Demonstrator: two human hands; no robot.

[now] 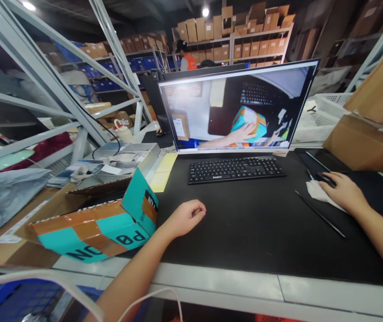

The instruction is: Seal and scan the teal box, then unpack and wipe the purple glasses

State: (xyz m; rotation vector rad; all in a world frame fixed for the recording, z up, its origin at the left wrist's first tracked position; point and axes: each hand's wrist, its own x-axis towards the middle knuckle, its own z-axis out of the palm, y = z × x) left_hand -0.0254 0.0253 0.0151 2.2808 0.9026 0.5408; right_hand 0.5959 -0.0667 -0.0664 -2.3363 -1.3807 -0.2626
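Observation:
My left hand (186,218) rests on the black desk mat (245,223) with its fingers curled into a loose fist, holding nothing. Just left of it lies a teal box (104,226) wrapped in brown tape, tilted on its side. My right hand (341,190) lies palm down over a black mouse (322,178) at the right of the mat, fingers wrapped on it, with a white crumpled paper (317,192) under it. A black keyboard (235,169) sits between the hands, below a wide monitor (238,107).
Brown cardboard boxes (372,125) stand at the right. A thin black pen (319,213) lies on the mat. Yellow sticky notes (163,172), papers and a grey bag (0,197) crowd the left. Metal shelf struts (44,58) rise there. A person in an orange vest (186,56) stands far back.

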